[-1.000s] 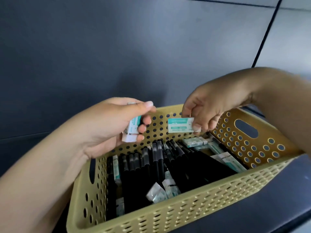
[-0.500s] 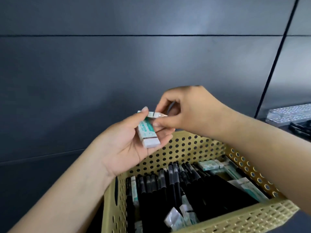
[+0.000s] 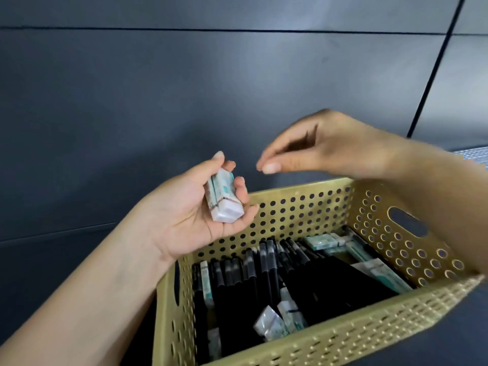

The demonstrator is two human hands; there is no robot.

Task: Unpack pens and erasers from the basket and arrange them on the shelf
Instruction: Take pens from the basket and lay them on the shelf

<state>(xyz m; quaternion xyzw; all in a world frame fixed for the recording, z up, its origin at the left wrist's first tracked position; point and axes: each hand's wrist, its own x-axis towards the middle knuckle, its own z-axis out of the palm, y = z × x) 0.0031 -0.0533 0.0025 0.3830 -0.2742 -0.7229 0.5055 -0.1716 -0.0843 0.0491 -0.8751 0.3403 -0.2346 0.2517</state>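
Head view shows my right hand (image 3: 324, 149) has just let go: half a second ago it was pressing an eraser against the ones in my left hand (image 3: 190, 210), and now it hovers at about two o'clock from them, empty, thumb and forefinger nearly touching. My left hand curls round the stacked erasers (image 3: 224, 199), held above the basket (image 3: 303, 204) at its ten o'clock corner. The stack has grown by one. Below, black pens (image 3: 266, 268) and more loose erasers remain, so I judge the unpacking far from finished.
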